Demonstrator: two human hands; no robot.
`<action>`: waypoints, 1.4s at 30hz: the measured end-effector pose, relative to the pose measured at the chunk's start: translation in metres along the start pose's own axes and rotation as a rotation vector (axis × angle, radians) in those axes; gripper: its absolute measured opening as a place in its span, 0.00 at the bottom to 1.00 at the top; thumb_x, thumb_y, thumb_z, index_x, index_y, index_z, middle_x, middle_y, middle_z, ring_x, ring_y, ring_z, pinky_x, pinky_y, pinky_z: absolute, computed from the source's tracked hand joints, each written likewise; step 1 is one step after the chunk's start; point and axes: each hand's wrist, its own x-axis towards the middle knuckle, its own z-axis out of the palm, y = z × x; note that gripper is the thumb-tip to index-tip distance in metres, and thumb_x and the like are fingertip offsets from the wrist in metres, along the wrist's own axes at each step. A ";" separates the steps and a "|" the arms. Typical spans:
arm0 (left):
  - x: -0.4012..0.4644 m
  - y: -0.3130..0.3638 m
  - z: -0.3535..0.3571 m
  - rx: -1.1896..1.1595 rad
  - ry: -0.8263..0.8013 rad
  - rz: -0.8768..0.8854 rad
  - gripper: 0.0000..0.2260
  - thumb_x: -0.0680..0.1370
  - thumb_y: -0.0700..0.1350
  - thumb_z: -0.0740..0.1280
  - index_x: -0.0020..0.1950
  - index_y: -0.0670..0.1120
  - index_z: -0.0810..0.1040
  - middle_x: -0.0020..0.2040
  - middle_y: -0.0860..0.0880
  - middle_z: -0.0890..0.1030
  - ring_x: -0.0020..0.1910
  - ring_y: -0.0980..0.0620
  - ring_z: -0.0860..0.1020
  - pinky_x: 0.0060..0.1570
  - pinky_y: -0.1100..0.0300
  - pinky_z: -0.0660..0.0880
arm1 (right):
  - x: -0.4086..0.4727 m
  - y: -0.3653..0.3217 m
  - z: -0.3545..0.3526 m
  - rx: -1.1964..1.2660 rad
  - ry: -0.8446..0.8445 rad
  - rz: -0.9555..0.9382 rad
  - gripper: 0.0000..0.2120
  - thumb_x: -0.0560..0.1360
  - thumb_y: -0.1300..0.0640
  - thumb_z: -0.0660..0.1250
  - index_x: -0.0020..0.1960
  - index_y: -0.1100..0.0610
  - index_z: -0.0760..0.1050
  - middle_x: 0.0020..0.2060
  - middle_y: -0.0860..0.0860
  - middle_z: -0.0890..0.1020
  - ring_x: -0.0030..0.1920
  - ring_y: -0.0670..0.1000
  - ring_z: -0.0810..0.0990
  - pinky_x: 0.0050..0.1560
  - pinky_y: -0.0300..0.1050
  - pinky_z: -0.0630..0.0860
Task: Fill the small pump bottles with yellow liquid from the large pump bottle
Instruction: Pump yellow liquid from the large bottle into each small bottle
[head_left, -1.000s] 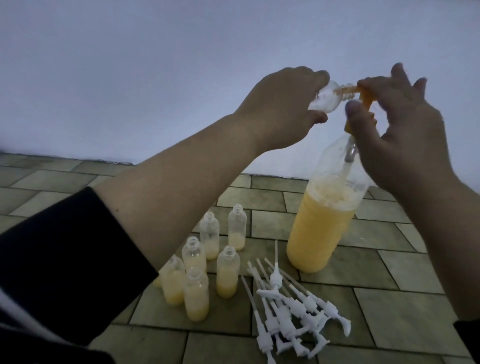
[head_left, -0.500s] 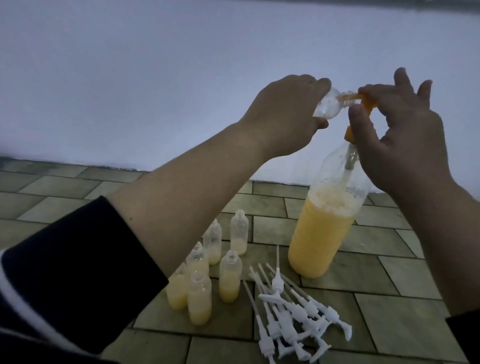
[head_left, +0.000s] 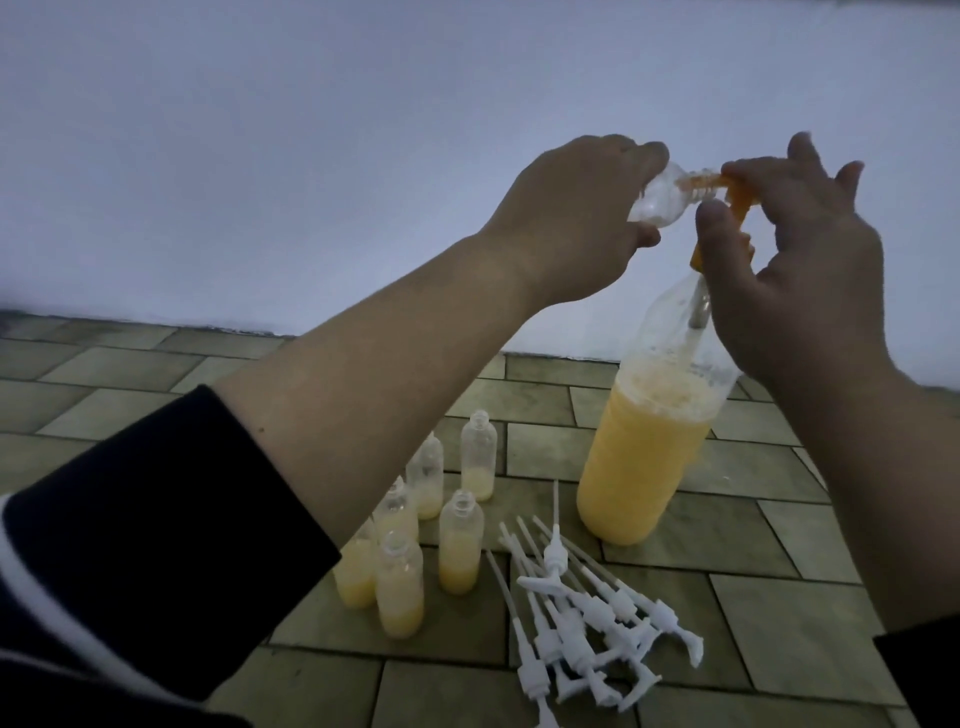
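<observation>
The large clear bottle (head_left: 647, 457) stands on the tiled floor, more than half full of yellow liquid, with an orange pump head (head_left: 737, 200) on top. My right hand (head_left: 795, 265) grips that pump head with fingers on it. My left hand (head_left: 576, 218) holds a small clear bottle (head_left: 821, 200) tilted on its side, its mouth against the orange spout. Several small bottles (head_left: 460, 545) stand in a group on the floor below my left forearm, each partly filled with yellow liquid.
A pile of white pump tops with long dip tubes (head_left: 582, 603) lies on the floor in front of the large bottle. A plain white wall (head_left: 311, 156) rises behind the tiles. My left forearm hides some of the small bottles.
Both hands and the bottles sit slightly lower in the frame as my head tilted. The grips are unchanged, with the small bottle still held at the spout.
</observation>
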 end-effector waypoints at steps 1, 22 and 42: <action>-0.001 0.001 0.002 -0.003 -0.004 0.000 0.17 0.77 0.52 0.64 0.63 0.47 0.70 0.57 0.50 0.77 0.55 0.49 0.74 0.49 0.59 0.67 | -0.003 0.000 0.002 -0.001 0.008 0.015 0.19 0.79 0.48 0.56 0.66 0.57 0.71 0.67 0.52 0.73 0.74 0.49 0.58 0.69 0.32 0.39; -0.002 0.001 0.005 -0.005 -0.035 -0.031 0.15 0.77 0.51 0.65 0.62 0.47 0.72 0.56 0.50 0.77 0.54 0.49 0.74 0.51 0.56 0.70 | -0.005 0.001 0.003 0.002 0.017 -0.016 0.19 0.80 0.49 0.55 0.64 0.59 0.73 0.65 0.53 0.75 0.74 0.51 0.60 0.69 0.31 0.39; -0.002 0.001 0.011 0.006 0.015 -0.011 0.14 0.77 0.49 0.65 0.60 0.46 0.71 0.53 0.50 0.77 0.51 0.49 0.74 0.47 0.58 0.67 | -0.001 0.002 0.011 -0.031 0.082 0.011 0.19 0.79 0.48 0.57 0.63 0.57 0.73 0.66 0.54 0.74 0.73 0.49 0.62 0.71 0.36 0.41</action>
